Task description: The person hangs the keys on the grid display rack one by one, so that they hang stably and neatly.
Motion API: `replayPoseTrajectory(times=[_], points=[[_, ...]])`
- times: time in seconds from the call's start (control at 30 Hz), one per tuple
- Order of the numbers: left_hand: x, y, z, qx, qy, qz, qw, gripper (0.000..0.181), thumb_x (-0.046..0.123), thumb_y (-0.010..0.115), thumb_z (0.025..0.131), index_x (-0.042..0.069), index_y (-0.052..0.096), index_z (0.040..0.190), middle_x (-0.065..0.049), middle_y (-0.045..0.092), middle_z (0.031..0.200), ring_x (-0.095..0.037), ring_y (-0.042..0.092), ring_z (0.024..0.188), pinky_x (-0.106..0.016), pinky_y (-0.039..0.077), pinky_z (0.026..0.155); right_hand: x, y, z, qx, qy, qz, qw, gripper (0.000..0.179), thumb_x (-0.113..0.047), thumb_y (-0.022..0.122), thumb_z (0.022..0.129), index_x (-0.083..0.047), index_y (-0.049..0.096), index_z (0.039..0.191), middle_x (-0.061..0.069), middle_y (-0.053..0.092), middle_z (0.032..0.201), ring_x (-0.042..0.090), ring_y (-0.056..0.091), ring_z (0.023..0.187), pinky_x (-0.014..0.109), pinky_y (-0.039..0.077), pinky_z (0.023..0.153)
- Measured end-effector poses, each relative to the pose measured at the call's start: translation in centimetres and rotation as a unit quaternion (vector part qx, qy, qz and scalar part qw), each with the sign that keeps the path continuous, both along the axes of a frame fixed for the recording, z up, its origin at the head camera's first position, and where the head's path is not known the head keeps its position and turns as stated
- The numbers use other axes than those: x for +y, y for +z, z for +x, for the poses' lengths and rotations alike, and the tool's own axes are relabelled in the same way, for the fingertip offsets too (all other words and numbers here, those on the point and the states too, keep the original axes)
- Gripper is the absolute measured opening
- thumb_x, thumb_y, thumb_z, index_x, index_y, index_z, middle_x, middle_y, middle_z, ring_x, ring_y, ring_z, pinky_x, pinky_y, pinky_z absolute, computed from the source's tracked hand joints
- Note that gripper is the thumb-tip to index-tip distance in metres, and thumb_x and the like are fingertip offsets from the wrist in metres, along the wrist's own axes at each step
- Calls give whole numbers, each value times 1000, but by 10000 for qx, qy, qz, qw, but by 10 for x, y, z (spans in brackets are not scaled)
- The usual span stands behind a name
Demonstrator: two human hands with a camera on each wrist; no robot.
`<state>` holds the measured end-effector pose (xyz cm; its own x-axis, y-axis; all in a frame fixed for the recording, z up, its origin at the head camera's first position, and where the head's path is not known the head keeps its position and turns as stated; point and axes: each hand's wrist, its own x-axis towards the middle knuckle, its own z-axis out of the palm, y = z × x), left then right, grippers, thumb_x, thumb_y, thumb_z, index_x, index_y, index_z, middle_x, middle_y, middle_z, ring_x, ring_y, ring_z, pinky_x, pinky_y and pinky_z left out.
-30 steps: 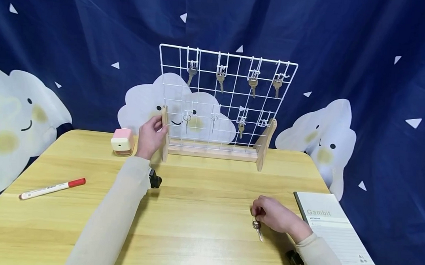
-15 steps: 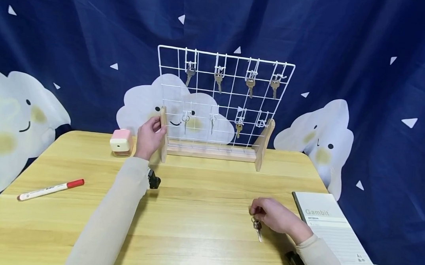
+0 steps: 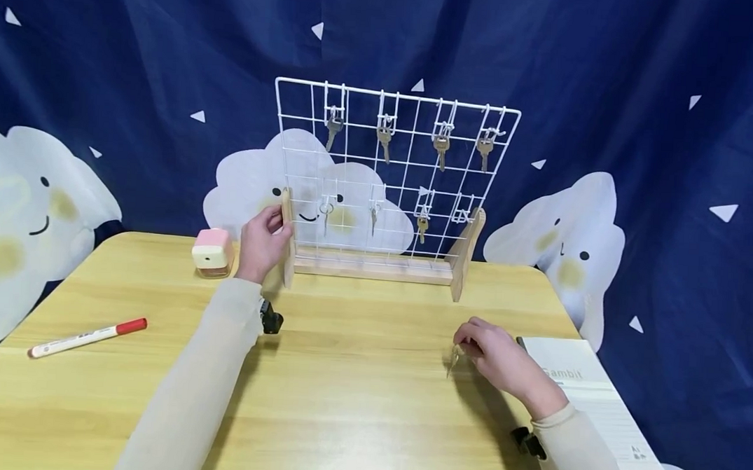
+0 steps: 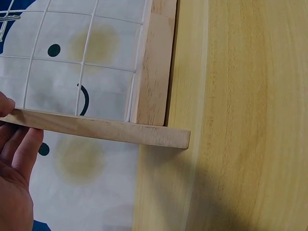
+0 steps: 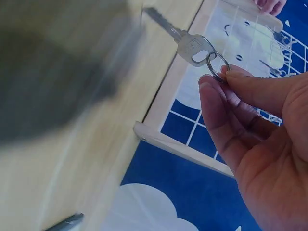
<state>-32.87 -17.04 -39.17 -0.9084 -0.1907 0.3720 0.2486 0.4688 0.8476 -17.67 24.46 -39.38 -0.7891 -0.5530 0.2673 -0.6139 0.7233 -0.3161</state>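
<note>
At the table's back stands a white wire grid rack with a wooden base (image 3: 375, 268). My left hand (image 3: 264, 244) holds its left wooden upright (image 4: 106, 131), thumb on one side and fingers on the other. Several keys hang from hooks on the grid, such as a dark key (image 3: 334, 124) at upper left and a brass key (image 3: 422, 226) in the lower row. The lower right hook (image 3: 461, 216) bears no key. Above the table at right, my right hand (image 3: 500, 363) pinches a metal ring (image 5: 211, 72) between thumb and fingertips, with a key (image 5: 190, 46) dangling from it.
A white notebook (image 3: 608, 420) lies at the right edge, partly behind the right forearm. A pink and cream pencil sharpener (image 3: 213, 252) stands left of the rack. Near the left edge lies a marker with a red cap (image 3: 88, 338). A dark blue curtain (image 3: 385, 32) hangs behind.
My right hand has risen and moved forward from near the table, taking the key along. The left hand keeps its hold on the upright. The view has shifted slightly.
</note>
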Motion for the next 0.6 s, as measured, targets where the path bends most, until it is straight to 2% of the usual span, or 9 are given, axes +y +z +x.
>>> replayPoseTrajectory(times=[0.23, 0.5, 0.6], points=[[-3, 3, -2, -4, 9, -17, 10000, 42, 7, 63, 94, -1, 56, 134, -21, 60, 129, -30, 59, 118, -33, 49, 100, -2, 20, -17, 266, 86, -165, 9995, 21, 12, 71, 80, -6, 69, 89, -3, 60, 83, 10, 55, 71, 30, 54, 63], [-1, 1, -3, -45, -74, 102, 9999, 41, 6, 62, 94, -1, 55, 134, -21, 59, 129, -30, 58, 119, -33, 49, 100, -3, 51, -30, 11, -175, -685, 9975, 14, 7, 69, 87, -4, 71, 96, 0, 65, 87, 13, 61, 77, 31, 57, 66], [-1, 1, -2, -94, -118, 159, 9998, 42, 6, 62, 94, -1, 55, 135, -22, 59, 130, -31, 58, 119, -33, 49, 100, -4, 62, -33, 82, -269, -852, 9960, 11, 3, 68, 90, -4, 71, 98, 4, 66, 90, 16, 63, 80, 33, 59, 69]])
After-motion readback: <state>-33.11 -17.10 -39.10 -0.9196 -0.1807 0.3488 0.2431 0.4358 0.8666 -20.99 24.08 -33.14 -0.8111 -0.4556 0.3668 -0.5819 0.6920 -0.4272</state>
